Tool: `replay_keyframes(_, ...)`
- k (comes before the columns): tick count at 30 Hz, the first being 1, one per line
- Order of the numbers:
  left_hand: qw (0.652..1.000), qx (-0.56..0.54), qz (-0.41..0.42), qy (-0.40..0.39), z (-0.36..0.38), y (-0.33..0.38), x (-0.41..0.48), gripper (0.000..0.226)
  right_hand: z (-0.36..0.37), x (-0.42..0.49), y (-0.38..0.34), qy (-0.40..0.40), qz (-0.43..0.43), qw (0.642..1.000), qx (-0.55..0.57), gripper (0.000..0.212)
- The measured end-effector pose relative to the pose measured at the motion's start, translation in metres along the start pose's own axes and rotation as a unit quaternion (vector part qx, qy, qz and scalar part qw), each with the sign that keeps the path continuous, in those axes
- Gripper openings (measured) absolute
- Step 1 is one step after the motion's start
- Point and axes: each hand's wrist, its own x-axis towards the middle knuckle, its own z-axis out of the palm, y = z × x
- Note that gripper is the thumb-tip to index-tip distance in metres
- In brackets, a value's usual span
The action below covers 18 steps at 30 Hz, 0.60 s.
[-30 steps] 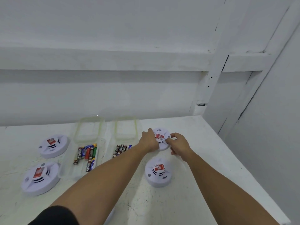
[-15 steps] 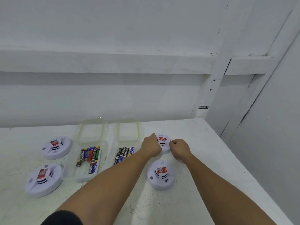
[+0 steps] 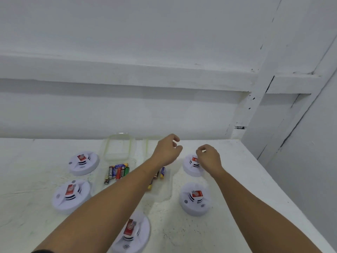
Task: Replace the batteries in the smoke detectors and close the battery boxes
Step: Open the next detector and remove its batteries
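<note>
Several white round smoke detectors with red labels lie on the white table. The far right detector (image 3: 189,166) sits just under my right hand (image 3: 208,158), which hovers above it with fingers curled and thumb against the forefinger; I see nothing in it. My left hand (image 3: 167,152) is raised to the left of that detector, fingers loosely curled and holding nothing. Another detector (image 3: 196,199) lies nearer on the right, one (image 3: 131,232) under my left forearm, and two on the left (image 3: 83,162) (image 3: 70,195). Loose batteries (image 3: 117,171) fill the left clear box; my arm partly hides the right box's batteries (image 3: 160,173).
Two clear lids (image 3: 117,148) lie behind the boxes, against the white wall. The table's right edge (image 3: 284,190) runs diagonally, with a drop beside it. A white post and wall beams stand at the back right corner.
Both hands have let go of the far right detector and lifted off it, the left moving up and back. The camera has tilted down, bringing a nearer detector into view.
</note>
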Motion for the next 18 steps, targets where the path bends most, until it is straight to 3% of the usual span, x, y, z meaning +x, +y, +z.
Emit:
replay_keyframes(6,0.992,-0.007,-0.003,0.125,-0.073,-0.044,-0.042,0.014,0.050,-0.036,-0.078,-0.027,-0.101,0.994,0.037,0.014)
replay_keyframes(11,0.973,0.047,-0.053,0.220,-0.136,-0.109,-0.093,0.015,0.120,-0.077,-0.132,-0.114,-0.179,0.977,0.021,0.016)
replay_keyframes(18,0.952,0.092,-0.140,0.254,-0.184,-0.198,-0.151,0.024,0.203,-0.138,-0.177,-0.213,-0.240,0.943,-0.085,0.026)
